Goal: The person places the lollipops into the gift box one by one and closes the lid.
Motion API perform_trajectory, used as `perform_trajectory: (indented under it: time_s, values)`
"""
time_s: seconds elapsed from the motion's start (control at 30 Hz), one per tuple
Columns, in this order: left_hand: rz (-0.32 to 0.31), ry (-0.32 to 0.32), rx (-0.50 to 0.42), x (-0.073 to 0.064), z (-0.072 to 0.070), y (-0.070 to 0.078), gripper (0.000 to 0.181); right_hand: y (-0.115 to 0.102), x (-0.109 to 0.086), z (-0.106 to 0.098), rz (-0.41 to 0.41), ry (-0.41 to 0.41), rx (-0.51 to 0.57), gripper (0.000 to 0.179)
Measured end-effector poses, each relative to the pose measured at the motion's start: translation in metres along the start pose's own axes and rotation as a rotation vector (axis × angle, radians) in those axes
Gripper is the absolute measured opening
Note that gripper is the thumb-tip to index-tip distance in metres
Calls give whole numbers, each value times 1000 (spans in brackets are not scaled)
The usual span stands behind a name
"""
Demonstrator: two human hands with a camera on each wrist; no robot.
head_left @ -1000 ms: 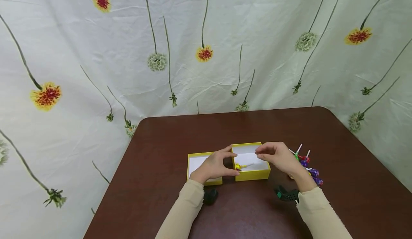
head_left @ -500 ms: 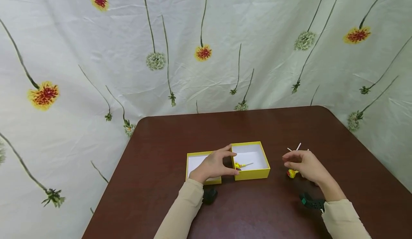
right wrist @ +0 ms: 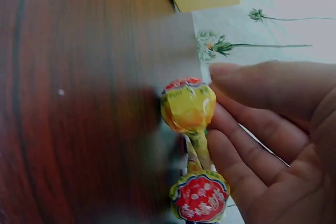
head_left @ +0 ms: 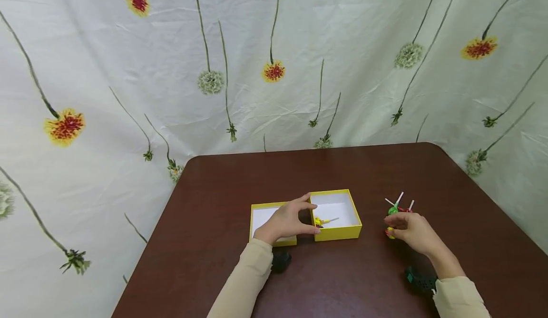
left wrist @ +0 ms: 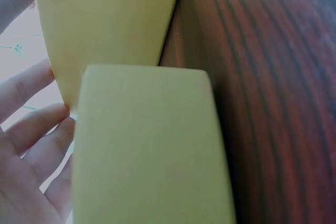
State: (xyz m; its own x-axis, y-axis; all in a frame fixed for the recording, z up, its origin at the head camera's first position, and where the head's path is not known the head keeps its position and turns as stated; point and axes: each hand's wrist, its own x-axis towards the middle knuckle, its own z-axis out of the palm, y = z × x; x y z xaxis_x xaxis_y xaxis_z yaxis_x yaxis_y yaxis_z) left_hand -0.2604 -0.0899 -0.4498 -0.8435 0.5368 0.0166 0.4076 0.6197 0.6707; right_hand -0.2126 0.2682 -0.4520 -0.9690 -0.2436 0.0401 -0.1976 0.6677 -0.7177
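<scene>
My left hand (head_left: 288, 219) spans the left side of a yellow open-topped box (head_left: 338, 234) with white inside, thumb at the near corner and fingers at the far one. In the left wrist view, fingertips touch the edge of this box (left wrist: 110, 24). Inside it lies a yellow-wrapped lollipop (head_left: 318, 222) beside a darker wrapped one, partly hidden. My right hand (head_left: 414, 232) is low over the table at the right, fingers loosely bent beside a yellow lollipop (right wrist: 188, 106). Another lollipop with a red label (right wrist: 199, 196) lies below it in the right wrist view.
A shallow yellow lid (head_left: 262, 216) with white inside sits left of the box, partly behind my left hand. Beyond my right hand are a green lollipop (head_left: 392, 210) and upright white sticks; other lollipops are hidden. A patterned cloth (head_left: 274, 109) hangs behind the brown table (head_left: 239, 178).
My right hand has moved from above the box rightward to the lollipops, then lower beside the yellow one. My left hand has stayed on the box.
</scene>
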Motion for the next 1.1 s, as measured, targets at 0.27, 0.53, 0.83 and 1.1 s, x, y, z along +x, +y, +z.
perform_trajectory:
  time_s: [0.27, 0.53, 0.83, 1.1]
  values:
    - [-2, 3, -10, -1, -3, 1, 70, 3, 1, -4, -24, -47, -36, 32]
    - [-7, 0, -12, -1, -1, 0, 71, 3, -1, -5, 0, -67, -17, 24]
    - [-9, -4, -13, -2, 1, 0, 70, 7, -3, -7, -15, -18, -81, 27]
    - [-5, -2, -25, 0, 0, -1, 70, 12, -3, -9, -17, -30, -124, 26]
